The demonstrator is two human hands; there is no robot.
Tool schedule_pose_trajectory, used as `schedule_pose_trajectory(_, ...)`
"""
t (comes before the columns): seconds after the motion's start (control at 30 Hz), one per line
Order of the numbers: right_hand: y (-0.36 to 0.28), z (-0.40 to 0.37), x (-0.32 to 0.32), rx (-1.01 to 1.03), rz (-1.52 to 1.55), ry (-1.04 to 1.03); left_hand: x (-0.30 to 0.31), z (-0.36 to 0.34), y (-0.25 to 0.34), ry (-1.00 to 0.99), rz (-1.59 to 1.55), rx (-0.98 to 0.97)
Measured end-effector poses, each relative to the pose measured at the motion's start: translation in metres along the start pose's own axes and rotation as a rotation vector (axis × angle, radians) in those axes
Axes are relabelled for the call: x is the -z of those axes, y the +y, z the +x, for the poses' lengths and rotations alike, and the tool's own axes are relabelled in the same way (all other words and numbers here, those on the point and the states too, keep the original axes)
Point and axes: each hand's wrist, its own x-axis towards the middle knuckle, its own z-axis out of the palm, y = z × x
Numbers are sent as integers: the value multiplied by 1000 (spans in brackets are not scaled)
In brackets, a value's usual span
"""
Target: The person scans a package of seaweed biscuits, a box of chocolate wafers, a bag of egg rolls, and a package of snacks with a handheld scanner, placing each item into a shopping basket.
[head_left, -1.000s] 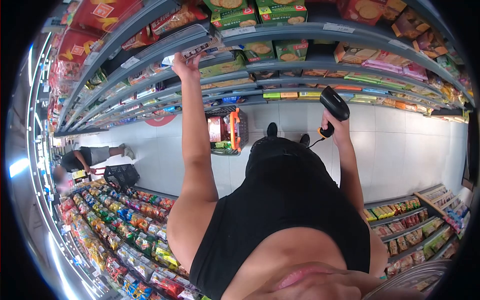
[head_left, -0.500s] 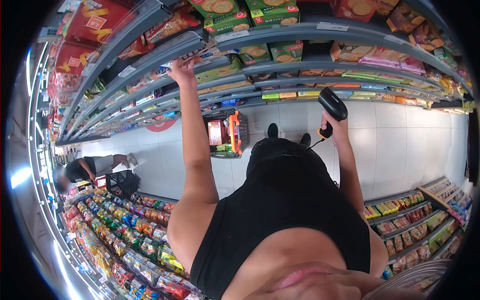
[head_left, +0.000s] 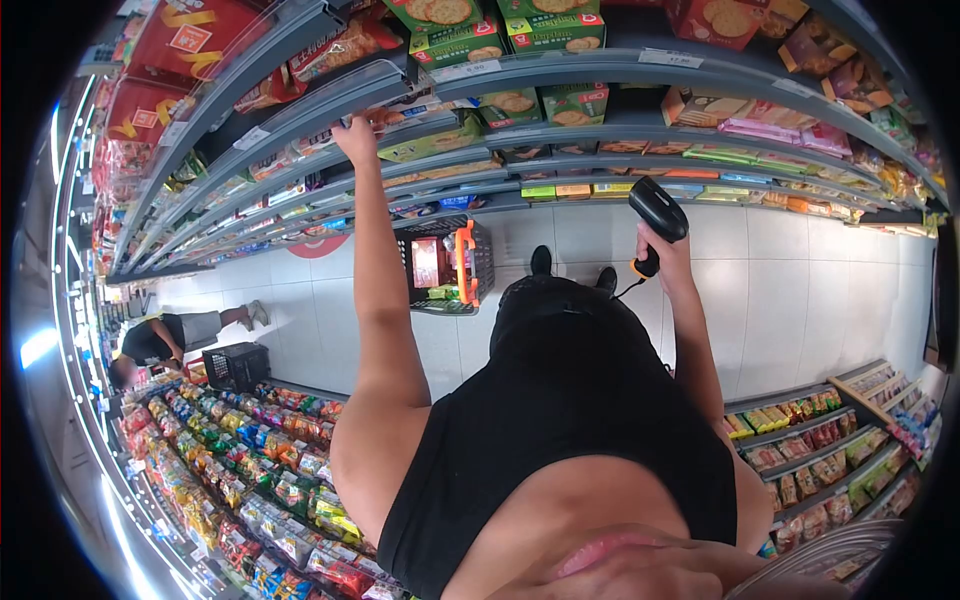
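My left hand [head_left: 355,138] reaches into a middle shelf at the left, at the end of a snack package [head_left: 400,114]. Its fingertips are partly hidden under the lip of the shelf above, and I cannot tell whether they grip the package. In my right hand [head_left: 664,250], fingers wrap around the handle of a black barcode scanner [head_left: 658,208] with orange trim and a dark cord. The scanner's head points up toward the shelves. On the floor below my left forearm stands a black shopping basket [head_left: 484,270] with orange handles, holding a red box [head_left: 428,262] and green packets [head_left: 445,293].
Green cracker boxes [head_left: 555,33] line the upper shelf [head_left: 620,62] ahead. Behind me, racks of bagged snacks [head_left: 290,490] stand at the left and more packets [head_left: 800,450] at the right. Farther left in the aisle, a person [head_left: 150,342] is beside a black crate [head_left: 236,366].
My left hand has shifted slightly left, its fingers now less visible under the shelf edge. The scanner stays in my right hand, almost unmoved.
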Motion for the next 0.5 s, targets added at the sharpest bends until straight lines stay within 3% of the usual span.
schedule_pose_trajectory(0.2,1,1,0,-18,3,6,-3,13,-10,23,20,20)
schedule_pose_trajectory(0.3,3,1,0,-10,-14,0,5,52,-45,39,252,-93)
schedule_pose_trajectory(0.4,3,0,-2,-17,-9,0,-8,41,-39,121,68,-36)
schedule_pose_trajectory(0.5,5,0,-1,-17,-10,4,-2,67,-69,192,321,-522)
